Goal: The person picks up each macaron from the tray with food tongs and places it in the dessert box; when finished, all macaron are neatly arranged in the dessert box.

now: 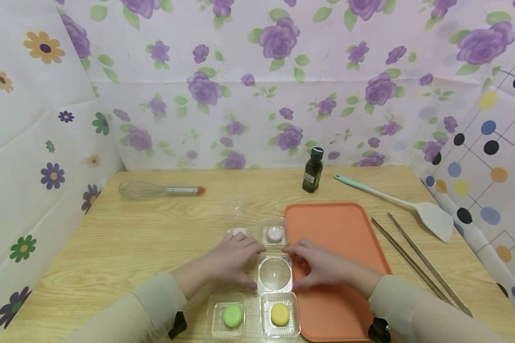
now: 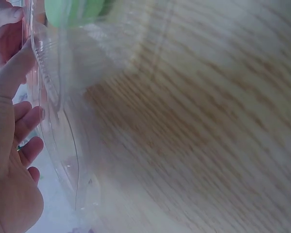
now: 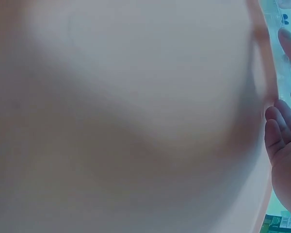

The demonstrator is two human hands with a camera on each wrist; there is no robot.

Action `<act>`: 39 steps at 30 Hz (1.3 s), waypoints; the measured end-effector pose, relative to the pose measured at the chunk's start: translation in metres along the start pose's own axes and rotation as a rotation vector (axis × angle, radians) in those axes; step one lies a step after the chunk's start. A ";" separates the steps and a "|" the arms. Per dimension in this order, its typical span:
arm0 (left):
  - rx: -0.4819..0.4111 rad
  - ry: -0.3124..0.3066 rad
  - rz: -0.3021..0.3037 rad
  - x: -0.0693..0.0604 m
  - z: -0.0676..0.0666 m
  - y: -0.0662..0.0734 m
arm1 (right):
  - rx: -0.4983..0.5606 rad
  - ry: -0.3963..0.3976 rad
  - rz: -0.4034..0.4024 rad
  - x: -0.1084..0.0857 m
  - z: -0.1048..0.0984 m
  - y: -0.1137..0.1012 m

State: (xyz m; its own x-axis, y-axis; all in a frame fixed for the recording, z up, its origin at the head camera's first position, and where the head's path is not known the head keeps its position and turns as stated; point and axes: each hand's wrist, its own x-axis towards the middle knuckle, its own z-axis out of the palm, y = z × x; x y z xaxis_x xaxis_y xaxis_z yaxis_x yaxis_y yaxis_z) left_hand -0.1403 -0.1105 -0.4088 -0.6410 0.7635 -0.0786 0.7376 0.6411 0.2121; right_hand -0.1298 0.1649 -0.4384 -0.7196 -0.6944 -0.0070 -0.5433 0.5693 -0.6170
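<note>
An open clear plastic box [image 1: 298, 328] at the near middle holds a yellow macaron [image 1: 280, 315]. Beyond it lies a clear lid [image 1: 274, 274] with a round raised middle. My left hand [image 1: 229, 259] is at the lid's left side, thumb and forefinger spread toward its corners. On the opposite side my right hand [image 1: 322, 264] hovers over the tray's edge with bent fingers, its fingertips near the lid. Whether either hand touches it is unclear. In the left wrist view, clear plastic [image 2: 63, 87] stands beside the fingers; a green macaron [image 2: 72, 12] shows at the top.
Left of the yellow one sits a green macaron [image 1: 232, 316] in another clear box. Two pale pink macarons [image 1: 274, 234] are farther back. An orange tray [image 1: 330, 224], chopsticks [image 1: 412, 264], a turner [image 1: 433, 219], a dark bottle [image 1: 312, 171] and a whisk [image 1: 154, 190] lie or stand around.
</note>
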 end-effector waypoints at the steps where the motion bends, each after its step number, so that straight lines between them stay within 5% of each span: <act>1: 0.001 0.000 0.000 0.000 0.000 0.000 | -0.002 -0.003 0.002 0.000 0.000 0.000; 12: -0.007 0.016 -0.002 0.004 -0.001 0.001 | -0.001 0.018 0.032 0.002 -0.005 -0.010; 29: -0.225 0.133 -0.008 0.004 -0.007 -0.001 | 0.093 0.049 -0.023 0.003 -0.013 -0.008; 39: -0.231 0.142 -0.044 0.006 -0.008 0.004 | 0.075 0.106 -0.034 0.005 -0.017 -0.013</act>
State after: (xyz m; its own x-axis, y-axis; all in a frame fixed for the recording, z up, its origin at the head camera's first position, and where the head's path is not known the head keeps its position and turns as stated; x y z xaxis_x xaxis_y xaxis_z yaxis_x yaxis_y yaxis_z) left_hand -0.1427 -0.1041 -0.4004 -0.7069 0.7061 0.0413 0.6508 0.6265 0.4290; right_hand -0.1340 0.1621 -0.4171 -0.7453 -0.6598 0.0960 -0.5371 0.5088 -0.6728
